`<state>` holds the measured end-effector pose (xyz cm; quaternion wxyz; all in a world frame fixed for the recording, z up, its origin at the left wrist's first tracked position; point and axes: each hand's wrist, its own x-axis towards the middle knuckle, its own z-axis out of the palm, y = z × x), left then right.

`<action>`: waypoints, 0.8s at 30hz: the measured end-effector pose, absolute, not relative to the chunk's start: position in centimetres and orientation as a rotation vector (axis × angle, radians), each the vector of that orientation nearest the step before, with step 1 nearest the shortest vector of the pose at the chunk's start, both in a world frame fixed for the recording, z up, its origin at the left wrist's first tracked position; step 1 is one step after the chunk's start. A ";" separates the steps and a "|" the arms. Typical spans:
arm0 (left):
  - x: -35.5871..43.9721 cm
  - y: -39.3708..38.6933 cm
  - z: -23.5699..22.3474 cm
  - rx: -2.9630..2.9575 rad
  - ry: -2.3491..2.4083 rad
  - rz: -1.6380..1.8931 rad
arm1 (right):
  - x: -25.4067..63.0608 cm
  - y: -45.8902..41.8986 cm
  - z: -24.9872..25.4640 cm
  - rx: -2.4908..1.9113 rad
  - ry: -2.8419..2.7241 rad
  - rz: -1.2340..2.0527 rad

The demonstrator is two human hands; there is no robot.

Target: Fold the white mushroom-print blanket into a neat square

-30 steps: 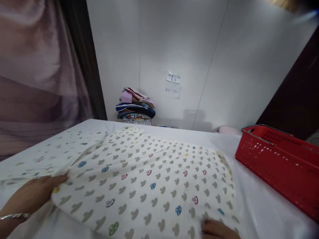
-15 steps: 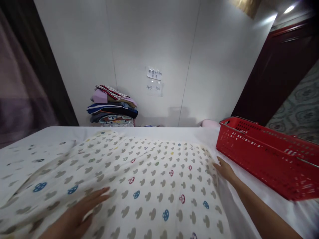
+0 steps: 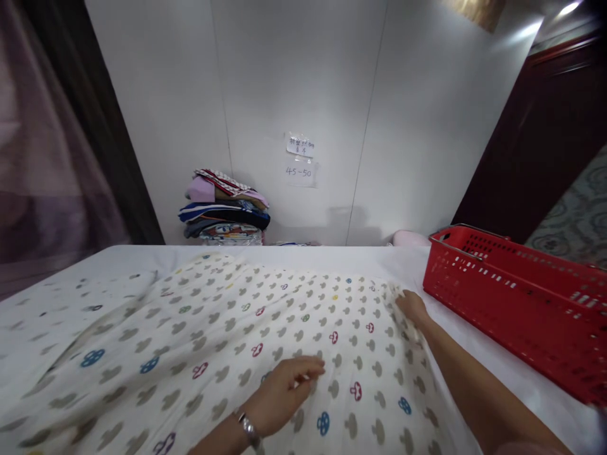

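Mushroom-print cloth (image 3: pixel 284 303) lies spread over most of the white-covered table (image 3: pixel 370 258), w/ a few soft creases, btwn the paler printed fabric (image 3: pixel 61 309) on our L and the red perforated basket (image 3: pixel 502 322) on our R; can't tell if that paler fabric is part of the same piece. About 1 s ago our L hand was at the near L corner and our R by the near edge. Now our L hand (image 3: pixel 284 388) is over the R-centre of the print, fingers loosely bent, gap at the thumb, no fabric visible in it; can't tell if it touches. Our R hand (image 3: pixel 411 306) had reached the far R edge half a sec ago, fingers outstretched; there they're curled in now, w/ fabric bunched just beside. Looks like a pinch, but tips are too unclear to confirm. As we read it, work has shifted from the near L corner to the R side: that far edge is being handled, the near L corner left untended.
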<state>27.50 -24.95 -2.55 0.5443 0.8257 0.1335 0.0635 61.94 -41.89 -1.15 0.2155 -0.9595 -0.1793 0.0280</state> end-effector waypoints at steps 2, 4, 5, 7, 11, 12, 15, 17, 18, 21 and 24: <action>28.8 -25.2 -2.3 1.693 0.363 0.140 | 58.7 -40.8 -0.3 -2.608 -0.609 0.046; 29.8 -25.1 -1.9 1.384 0.432 0.167 | 53.7 -39.7 0.4 -2.529 -0.790 0.065; 30.2 -25.0 -1.7 1.224 0.455 0.188 | 50.9 -39.2 0.8 -2.410 -1.017 0.082; 30.6 -24.7 -1.5 0.924 0.462 0.205 | 45.7 -38.7 1.3 -2.088 -1.522 0.241; 30.2 -24.3 -2.2 0.610 0.589 0.229 | 42.9 -38.5 1.7 -1.740 -1.817 0.408; 30.0 -24.2 -2.5 0.587 0.658 0.275 | 44.3 -38.5 1.5 -1.864 -1.684 0.305; 29.5 -23.8 -3.6 0.607 0.774 0.446 | 51.1 -38.7 0.7 -2.395 -1.099 0.080; 29.5 -23.5 -4.2 0.658 0.785 0.542 | 55.9 -39.2 0.2 -2.537 -0.880 0.011; 29.6 -23.3 -4.5 0.684 0.795 0.575 | 57.9 -39.6 0.0 -2.592 -0.791 -0.003; 29.7 -22.8 -5.1 0.749 0.825 0.610 | 61.7 -40.5 -1.0 -2.726 -0.580 0.031; 29.8 -22.5 -5.9 0.868 0.800 0.601 | 63.1 -40.1 -2.3 -2.807 -0.441 0.106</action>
